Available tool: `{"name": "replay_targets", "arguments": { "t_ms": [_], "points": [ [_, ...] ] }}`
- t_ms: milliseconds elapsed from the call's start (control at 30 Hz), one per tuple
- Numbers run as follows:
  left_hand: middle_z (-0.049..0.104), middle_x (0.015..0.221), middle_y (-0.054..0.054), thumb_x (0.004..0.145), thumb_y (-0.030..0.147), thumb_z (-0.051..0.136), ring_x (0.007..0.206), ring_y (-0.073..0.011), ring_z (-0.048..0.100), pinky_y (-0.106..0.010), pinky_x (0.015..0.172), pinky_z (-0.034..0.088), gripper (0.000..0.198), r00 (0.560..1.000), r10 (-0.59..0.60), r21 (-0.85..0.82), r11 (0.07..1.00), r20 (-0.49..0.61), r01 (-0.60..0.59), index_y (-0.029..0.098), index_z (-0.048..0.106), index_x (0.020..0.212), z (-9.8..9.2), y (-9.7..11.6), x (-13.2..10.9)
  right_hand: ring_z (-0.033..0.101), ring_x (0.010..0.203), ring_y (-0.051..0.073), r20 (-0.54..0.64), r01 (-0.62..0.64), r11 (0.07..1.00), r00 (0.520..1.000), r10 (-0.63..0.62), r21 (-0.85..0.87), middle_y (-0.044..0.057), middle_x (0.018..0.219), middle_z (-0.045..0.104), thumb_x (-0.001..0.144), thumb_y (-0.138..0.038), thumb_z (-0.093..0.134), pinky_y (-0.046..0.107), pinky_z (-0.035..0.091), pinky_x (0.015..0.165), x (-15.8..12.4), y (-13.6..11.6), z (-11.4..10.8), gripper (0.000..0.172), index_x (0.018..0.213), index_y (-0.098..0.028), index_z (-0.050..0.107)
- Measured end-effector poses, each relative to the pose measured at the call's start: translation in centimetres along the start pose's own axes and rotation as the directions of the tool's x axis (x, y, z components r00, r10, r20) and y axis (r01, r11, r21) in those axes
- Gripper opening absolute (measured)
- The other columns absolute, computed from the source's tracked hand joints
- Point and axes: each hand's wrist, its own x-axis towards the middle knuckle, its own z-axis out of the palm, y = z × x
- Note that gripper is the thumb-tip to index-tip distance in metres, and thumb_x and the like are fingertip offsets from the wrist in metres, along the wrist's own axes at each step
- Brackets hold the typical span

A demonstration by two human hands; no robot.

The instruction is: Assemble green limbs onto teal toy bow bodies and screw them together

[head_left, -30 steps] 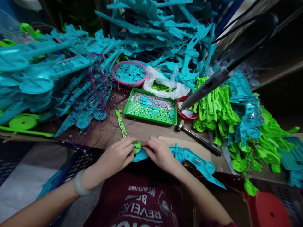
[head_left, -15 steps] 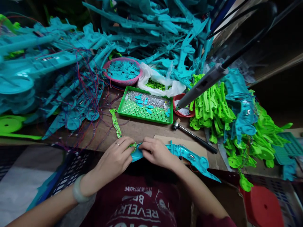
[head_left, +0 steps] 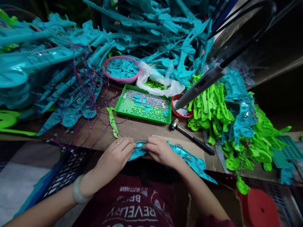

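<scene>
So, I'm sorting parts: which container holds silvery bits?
The green rectangular plastic tray; the round pink plastic basket holds teal pieces, the round red plastic basket whitish pieces.

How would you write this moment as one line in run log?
left hand: touching turquoise plastic shell; right hand: touching same shell; green perforated tray: beyond hands; black-handled hammer: right of tray

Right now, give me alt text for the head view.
A left hand and right hand hold a long turquoise plastic part at the near edge of a workbench. Beyond lie a green tray of small silvery bits and a hammer, amid turquoise and green heaps.
</scene>
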Motion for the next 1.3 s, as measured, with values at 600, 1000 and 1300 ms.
{"name": "replay_targets", "arguments": {
  "t_ms": [600, 1000, 1300],
  "points": [
    [0.072, 0.110, -0.008, 0.098, 0.018, 0.055, 0.113, -0.0246, 0.062, -0.046, 0.103, 0.047, 0.016, 0.984, 0.180, 0.028, 0.983, 0.001, -0.180, 0.016, 0.065, 0.111, 0.3, 0.4, -0.6, 0.049, 0.080, 0.016, 0.000, -0.016, 1.000, 1.000, 0.016, 0.010, 0.005, 0.092, 0.053, 0.103, -0.025, 0.043, 0.026, 0.034, 0.065, 0.5, 0.3, -0.1, 0.023, 0.114, -0.018, 0.063],
    [0.072, 0.105, -0.007, 0.100, 0.014, 0.049, 0.101, -0.0222, 0.066, -0.047, 0.103, 0.046, 0.018, 0.984, 0.174, 0.134, 0.977, -0.031, -0.169, 0.014, 0.066, 0.106, 0.5, 1.6, -0.6, 0.043, 0.078, 0.017, 0.020, 0.034, 0.981, 0.999, -0.031, -0.191, 0.004, 0.089, 0.051, 0.100, -0.039, 0.055, 0.030, 0.024, 0.059, 0.2, 0.6, 0.1, 0.024, 0.114, -0.023, 0.066],
    [0.064, 0.088, -0.007, 0.098, 0.016, 0.052, 0.084, -0.0244, 0.060, -0.046, 0.091, 0.046, 0.014, 0.978, 0.200, 0.268, 0.941, 0.055, -0.208, 0.013, 0.065, 0.096, 0.4, 2.1, 0.5, 0.049, 0.083, 0.018, 0.076, 0.045, 0.989, 0.996, -0.035, -0.140, 0.005, 0.091, 0.054, 0.102, -0.029, 0.051, 0.028, 0.034, 0.065, -0.1, 0.6, -0.5, 0.022, 0.117, -0.019, 0.064]
  ]
}}
